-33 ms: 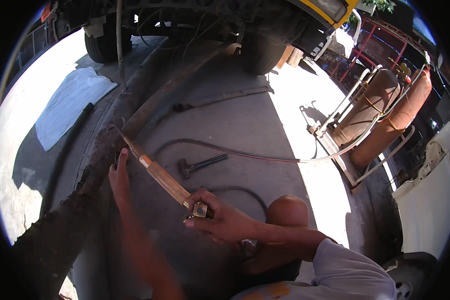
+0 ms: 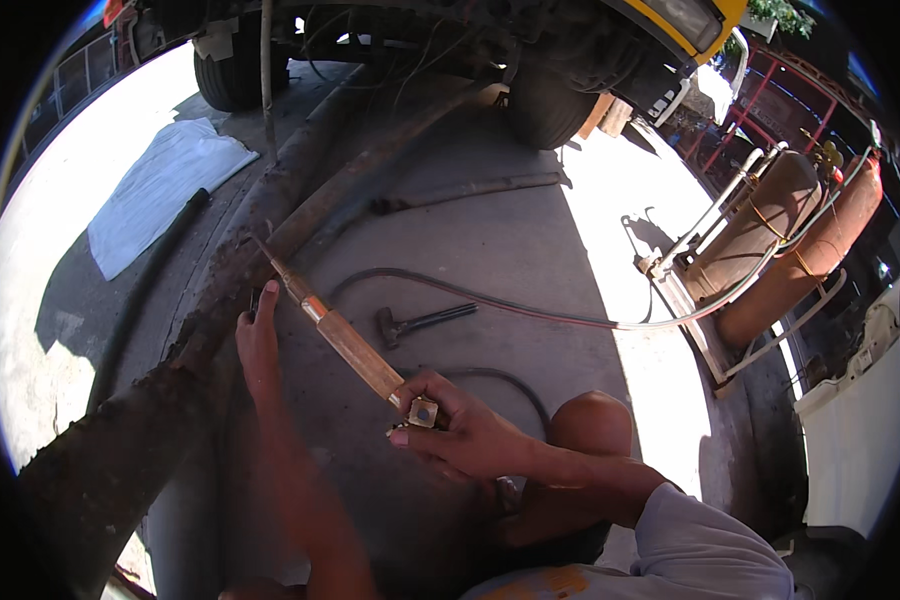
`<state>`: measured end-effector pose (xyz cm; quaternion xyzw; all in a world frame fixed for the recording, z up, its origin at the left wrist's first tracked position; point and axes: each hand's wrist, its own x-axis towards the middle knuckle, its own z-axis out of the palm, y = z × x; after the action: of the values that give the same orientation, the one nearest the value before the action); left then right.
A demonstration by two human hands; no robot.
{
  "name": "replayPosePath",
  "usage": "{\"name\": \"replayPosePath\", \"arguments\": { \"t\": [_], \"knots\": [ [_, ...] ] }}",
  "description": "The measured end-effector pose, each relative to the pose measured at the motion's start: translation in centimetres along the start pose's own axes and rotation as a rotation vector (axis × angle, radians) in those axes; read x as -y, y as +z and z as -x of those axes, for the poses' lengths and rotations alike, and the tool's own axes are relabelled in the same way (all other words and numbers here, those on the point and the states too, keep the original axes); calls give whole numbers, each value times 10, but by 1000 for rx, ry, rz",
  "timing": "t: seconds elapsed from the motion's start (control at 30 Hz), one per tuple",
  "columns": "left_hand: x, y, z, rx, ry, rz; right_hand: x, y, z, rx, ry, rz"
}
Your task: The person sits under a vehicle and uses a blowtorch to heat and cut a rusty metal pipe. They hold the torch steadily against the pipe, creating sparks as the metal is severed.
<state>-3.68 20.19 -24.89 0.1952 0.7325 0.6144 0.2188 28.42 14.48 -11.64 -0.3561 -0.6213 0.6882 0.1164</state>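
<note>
My right hand point(image 2: 460, 420) is closed around the brass valve end of a gas torch point(image 2: 360, 358), which points up and to the left. Its narrow tip comes close to a rusty metal pipe or beam point(image 2: 235, 262) running across the left side. Beside the torch's front part is my left hand point(image 2: 258, 340), thumb raised and fingers curled. A small dark thing shows at those fingers, too hidden to name. On the concrete right of the torch lies a hammer point(image 2: 425, 322) with a dark handle.
A hose point(image 2: 530, 308) curves over the floor toward two gas cylinders point(image 2: 800, 270) on a cart at the right. A yellow-edged vehicle front with tyres point(image 2: 550, 110) stands ahead. A white sheet point(image 2: 165, 185) lies at the left. Another pipe point(image 2: 470, 192) rests on the ground.
The whole view has shifted slightly, so everything appears a little farther right. Both hands keep nearly the same pose, with the torch still in my right hand.
</note>
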Motion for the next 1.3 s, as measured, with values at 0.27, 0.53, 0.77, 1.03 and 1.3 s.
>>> {"name": "replayPosePath", "arguments": {
  "t": [0.27, 0.53, 0.77, 1.03, 1.3],
  "knots": [
    [-18, -10, 4, 11, -113, -45, 6, 5, -2, 16, 10, 28],
    [-2, -19, -16, -135, -98, 175, 9, 12, 0, 16, 77, 24],
    [15, -9, -21, -78, -185, 382, 4, 17, -1, -39, 110, 2],
    [7, 10, 11, -7, -242, 266, -7, 6, -7, 24, -25, -58],
    [6, -5, -8, -98, -192, 244, -11, 7, -6, 96, -2, 14]
  ]
}}
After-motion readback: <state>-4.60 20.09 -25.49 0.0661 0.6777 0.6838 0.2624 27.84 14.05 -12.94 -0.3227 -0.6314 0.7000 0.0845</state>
